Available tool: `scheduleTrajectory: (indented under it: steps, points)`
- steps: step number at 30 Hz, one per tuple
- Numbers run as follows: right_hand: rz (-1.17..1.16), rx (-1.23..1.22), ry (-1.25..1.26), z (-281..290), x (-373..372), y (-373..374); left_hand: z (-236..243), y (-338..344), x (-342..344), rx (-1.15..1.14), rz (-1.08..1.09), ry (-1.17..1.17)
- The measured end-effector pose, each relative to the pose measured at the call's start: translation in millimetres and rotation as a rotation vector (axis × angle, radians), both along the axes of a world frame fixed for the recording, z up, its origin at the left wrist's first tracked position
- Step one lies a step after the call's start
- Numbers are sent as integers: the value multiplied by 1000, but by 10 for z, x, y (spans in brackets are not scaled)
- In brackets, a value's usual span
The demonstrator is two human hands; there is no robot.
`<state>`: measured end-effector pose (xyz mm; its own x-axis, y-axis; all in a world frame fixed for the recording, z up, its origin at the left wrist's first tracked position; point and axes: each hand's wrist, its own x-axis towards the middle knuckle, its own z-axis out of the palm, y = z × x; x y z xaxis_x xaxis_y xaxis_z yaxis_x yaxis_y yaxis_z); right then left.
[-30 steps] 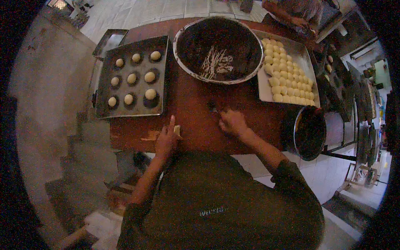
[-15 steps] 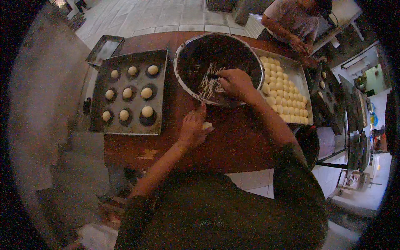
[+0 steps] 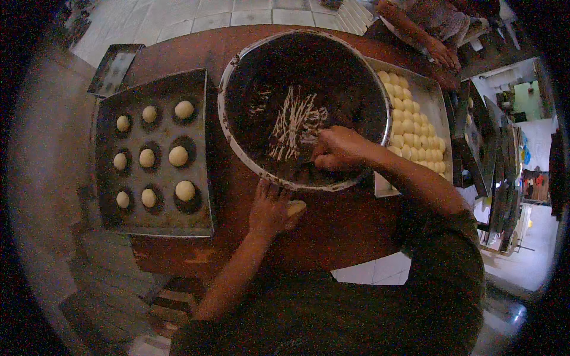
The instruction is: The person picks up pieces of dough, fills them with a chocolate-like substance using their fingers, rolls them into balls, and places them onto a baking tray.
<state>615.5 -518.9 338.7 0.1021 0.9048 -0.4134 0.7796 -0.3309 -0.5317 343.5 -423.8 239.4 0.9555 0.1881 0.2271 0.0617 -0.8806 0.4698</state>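
Note:
A large round bowl (image 3: 223,115) with a pale, smeared rim stands in front of me. Dark filling lies inside it, and its middle shows a patch of pale, streaky strands (image 3: 295,121). My right hand (image 3: 341,148) reaches into the bowl's near right part, fingers curled closed at the filling; what they hold is hidden. Just outside the near rim, my left hand (image 3: 270,209) holds a small flattened piece of pale dough (image 3: 295,207) at the thumb side. Its fingertips reach the rim.
On the left, a dark metal tray (image 3: 133,222) carries several spaced dough balls (image 3: 146,158). Packed dough balls (image 3: 415,127) fill much of another tray (image 3: 438,95) at right. A smaller tray (image 3: 116,70) sits far left. Another person's hand (image 3: 442,54) shows at the far right.
The view has shifted nearer to the bowl. My right hand has drawn back from the strands toward the bowl's near right side. My left hand still holds the dough, now closer to the rim.

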Motion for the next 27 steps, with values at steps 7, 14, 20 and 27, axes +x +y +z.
scheduleTrajectory:
  steps: [7, 14, 20, 27]
  points:
    - [-164, -140, 250, 215, 145, -11, -20, 13, -11, -35, 1, 47]
    - [-119, 42, 280, 11, -25, -184, -139, -25, -39, 12, 29, 3]
    - [-356, 71, 481, 314, -260, -280, -168, -3, -19, 18, -5, -7]
    - [-57, 521, 176, 250, -320, -277, -687, 7, -208, 99, -216, 17]
